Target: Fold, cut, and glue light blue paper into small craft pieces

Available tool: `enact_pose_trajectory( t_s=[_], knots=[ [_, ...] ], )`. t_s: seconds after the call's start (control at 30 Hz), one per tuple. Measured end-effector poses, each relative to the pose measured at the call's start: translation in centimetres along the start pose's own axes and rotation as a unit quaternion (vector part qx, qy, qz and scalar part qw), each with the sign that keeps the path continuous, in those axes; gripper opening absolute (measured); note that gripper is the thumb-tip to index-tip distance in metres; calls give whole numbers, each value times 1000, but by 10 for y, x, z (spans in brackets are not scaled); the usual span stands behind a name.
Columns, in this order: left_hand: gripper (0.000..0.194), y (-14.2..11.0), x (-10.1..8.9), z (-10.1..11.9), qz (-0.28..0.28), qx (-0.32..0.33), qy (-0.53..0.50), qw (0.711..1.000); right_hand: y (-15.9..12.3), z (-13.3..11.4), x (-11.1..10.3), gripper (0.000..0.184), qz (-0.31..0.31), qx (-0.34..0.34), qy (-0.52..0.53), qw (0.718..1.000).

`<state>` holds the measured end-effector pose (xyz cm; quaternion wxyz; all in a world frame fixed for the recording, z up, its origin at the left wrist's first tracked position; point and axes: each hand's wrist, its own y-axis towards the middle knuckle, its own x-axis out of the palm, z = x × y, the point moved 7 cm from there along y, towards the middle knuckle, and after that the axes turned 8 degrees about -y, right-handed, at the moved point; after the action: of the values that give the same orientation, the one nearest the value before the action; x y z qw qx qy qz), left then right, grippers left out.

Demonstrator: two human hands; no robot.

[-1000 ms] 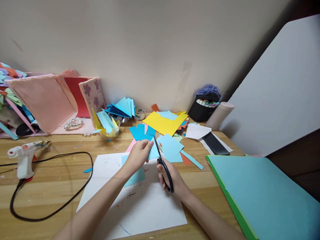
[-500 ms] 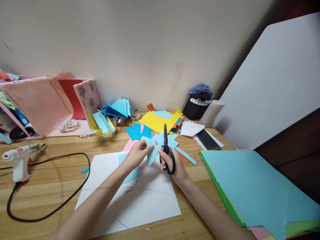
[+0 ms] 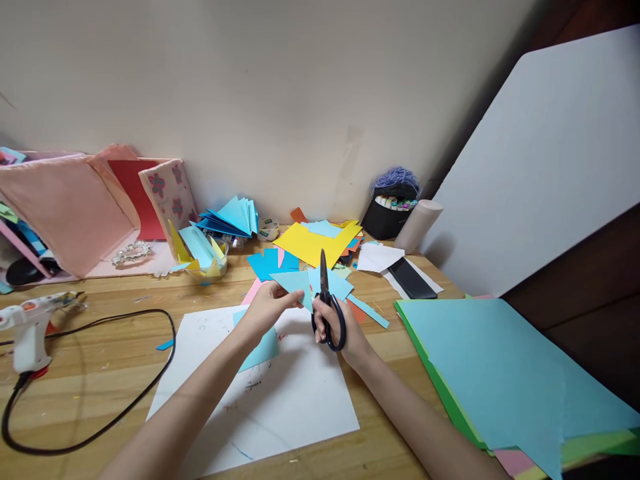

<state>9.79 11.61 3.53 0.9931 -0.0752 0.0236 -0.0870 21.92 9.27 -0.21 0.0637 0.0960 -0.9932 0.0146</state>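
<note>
My left hand (image 3: 265,307) pinches a small light blue paper piece (image 3: 295,283) and holds it up over the desk. My right hand (image 3: 340,330) grips black scissors (image 3: 326,307), blades pointing up and away, just to the right of the piece and touching its edge. Below both hands lies a large white sheet (image 3: 280,393) with another light blue scrap (image 3: 260,347) on it.
A glue gun (image 3: 27,327) with a black cord (image 3: 125,400) lies at the left. Coloured paper scraps, a yellow sheet (image 3: 313,243) and folded blue fans (image 3: 230,217) crowd the back. A marker case (image 3: 390,217) stands by the wall. Large light blue sheets (image 3: 500,367) cover the right.
The scissors swung from leaning left to upright and closed in on the blue piece. My left hand turned the piece, which now lies flatter. The view drifted slightly right.
</note>
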Motion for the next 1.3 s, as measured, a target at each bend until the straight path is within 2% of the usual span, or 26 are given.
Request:
enact_pose_trajectory(
  t_s=[0.1, 0.27, 0.37, 0.43, 0.53, 0.67, 0.8, 1.07, 1.3],
  knots=[
    [30, -1, -1, -2, 12, 0, -5, 1000, -3, 1, 3, 24, -4, -13, -25, 1000],
    [29, -4, 14, -4, -65, 8, -26, 998, -4, -2, 1, 25, 5, -29, -45, 999],
    [30, -4, 10, -1, -34, 5, -21, 999, -2, 3, 2, 32, -2, -16, -14, 1000],
    [30, -4, 3, 3, -1, 4, -33, 999, -1, 11, 8, 43, -35, 2, 12, 999],
    [31, -3, -8, 8, 38, 7, -61, 997, -3, 21, 24, 62, -122, 33, 38, 991],
    [33, 0, -16, 8, 50, 2, -94, 994, -12, 23, 39, 68, -188, 53, 61, 979],
    [35, 3, -21, 6, 56, 1, -110, 992, -18, 21, 41, 64, -195, 55, 39, 979],
    [33, 2, -25, 10, 68, 1, -78, 995, -22, 27, 39, 63, -205, 70, -8, 976],
    [33, 3, -25, 8, 67, -1, -85, 994, -22, 24, 36, 59, -177, 59, -55, 981]
  ],
)
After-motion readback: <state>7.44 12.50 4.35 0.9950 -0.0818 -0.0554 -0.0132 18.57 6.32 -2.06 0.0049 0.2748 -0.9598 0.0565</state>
